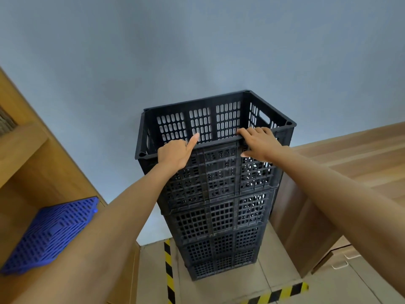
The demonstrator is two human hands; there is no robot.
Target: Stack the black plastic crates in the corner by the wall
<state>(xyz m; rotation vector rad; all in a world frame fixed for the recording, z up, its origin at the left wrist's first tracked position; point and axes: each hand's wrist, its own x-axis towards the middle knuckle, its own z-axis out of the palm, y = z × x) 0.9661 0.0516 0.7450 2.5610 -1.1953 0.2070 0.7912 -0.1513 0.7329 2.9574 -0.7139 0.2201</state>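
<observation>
A tall stack of black perforated plastic crates (221,218) stands on the floor against the blue-grey wall. The top crate (203,121) is open upward, and its inside looks empty. My left hand (175,153) grips the near rim of the top crate, with the forefinger stretched up over the edge. My right hand (258,142) lies over the same near rim further right, fingers hooked over the edge and thumb against the outer face. Both forearms reach in from the lower corners of the view.
A wooden shelf unit (28,163) stands at the left with a blue perforated crate (52,233) lying on a shelf. A wooden cabinet (328,172) stands close to the stack's right. Yellow-black hazard tape (168,270) marks the cardboard-coloured floor around the stack's base.
</observation>
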